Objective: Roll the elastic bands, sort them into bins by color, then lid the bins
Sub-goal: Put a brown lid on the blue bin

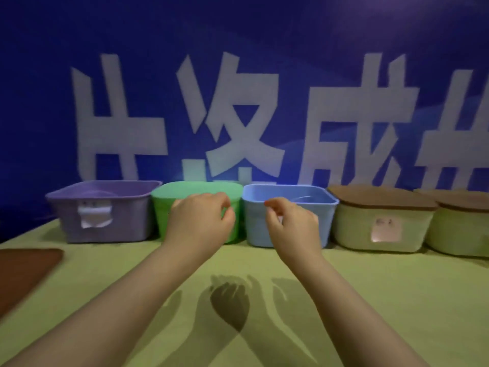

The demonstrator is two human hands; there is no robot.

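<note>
While both hands hang in the air before a row of bins, the left hand (201, 221) is raised in front of the green bin (164, 213), hiding the right part of its front wall, fingers curled in toward the thumb. Just right of the green bin, the right hand (292, 226) is lifted before the blue bin (254, 230), thumb and forefinger drawn close together. Whether either hand holds a band cannot be told: the view is blurred and nothing between the fingers shows clearly. The hands are near each other but apart.

Standing second from the left, the green bin is one of five at the foot of a blue banner (238, 49) with large white characters. Whether it is lidded cannot be told. Just beside it on the left is the purple bin (127, 223), open, with a crumpled white label (94, 214) on its front. The blue bin, just beside it on the right, is open too. Farther right of the green bin stand the first pale bin (352, 229) and the last pale bin (460, 234), each under a brown lid. A loose lid (23, 271), also brown, lies flat on the cloth (383, 300) well left of the green bin and nearer the person. Hand shadows (230, 305) fall on the cloth in front of the green bin.
</note>
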